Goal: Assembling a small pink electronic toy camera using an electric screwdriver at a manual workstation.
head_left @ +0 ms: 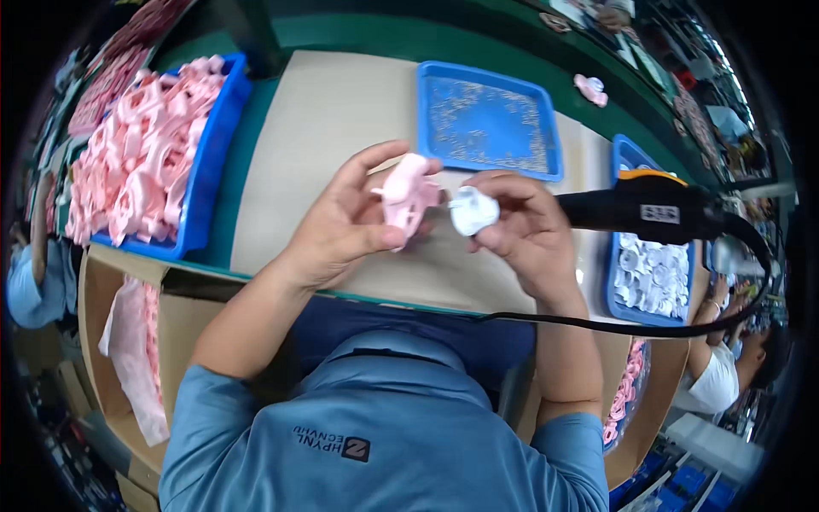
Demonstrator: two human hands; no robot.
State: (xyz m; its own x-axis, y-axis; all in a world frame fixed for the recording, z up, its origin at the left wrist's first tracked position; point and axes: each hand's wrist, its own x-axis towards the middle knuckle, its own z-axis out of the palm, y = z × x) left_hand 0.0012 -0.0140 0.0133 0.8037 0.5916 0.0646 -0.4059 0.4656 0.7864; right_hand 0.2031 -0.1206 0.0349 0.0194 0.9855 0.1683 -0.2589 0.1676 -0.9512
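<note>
Over the middle of the table, my left hand (345,218) grips a pink plastic part (408,198) between thumb and fingers. Close to its right, my right hand (527,224) pinches a small white cup-shaped plastic part (473,212). A narrow gap separates the two parts. My fingers partly cover both, so their far sides are hidden. Just beyond my hands lies a shallow blue tray (488,164) with many tiny metallic-looking pieces spread over its bottom.
A blue bin (198,196) heaped with pink parts stands at the left. At the right are a blue bin (611,286) of white parts and a black power tool (657,209) with a cable. One pink-and-white piece (590,90) lies at the far right. Cardboard boxes (192,320) flank me.
</note>
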